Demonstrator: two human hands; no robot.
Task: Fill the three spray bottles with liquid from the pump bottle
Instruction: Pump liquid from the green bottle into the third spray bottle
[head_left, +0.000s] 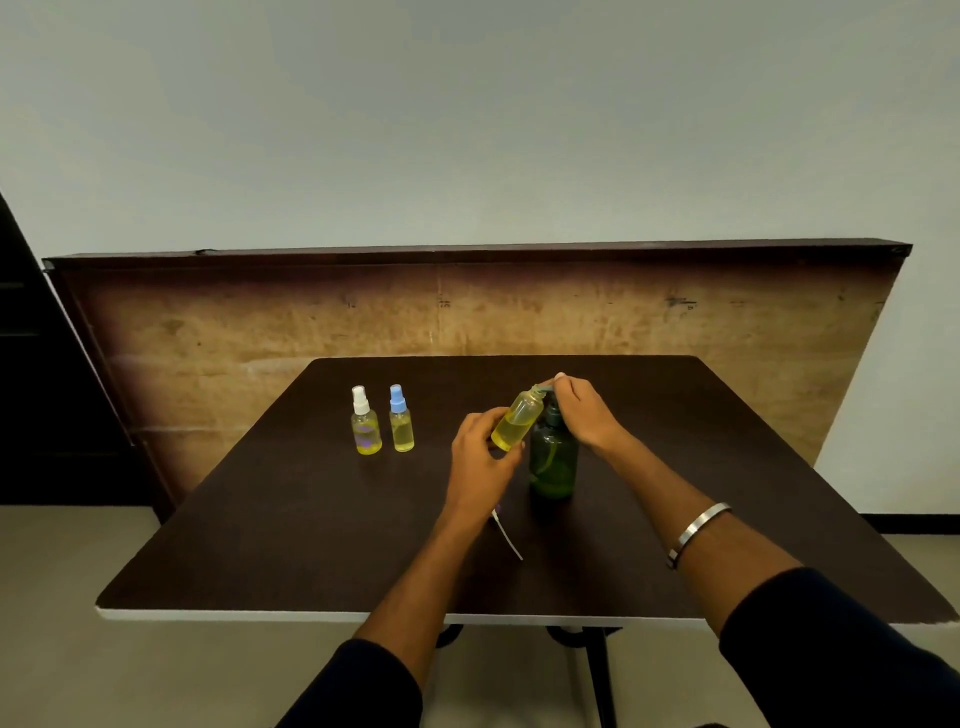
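On the dark table (260, 545), far left, stand a white-capped spray bottle (365, 423) and a blue-capped spray bottle (401, 421), both upright with yellow liquid inside. Further right, the left hand (480, 457) pinches an uncapped spray bottle (518, 420), tilted toward the nozzle. Its spray cap (506, 532) lies below. The right hand (584, 413) presses fingers together atop the green pump bottle (553, 462).
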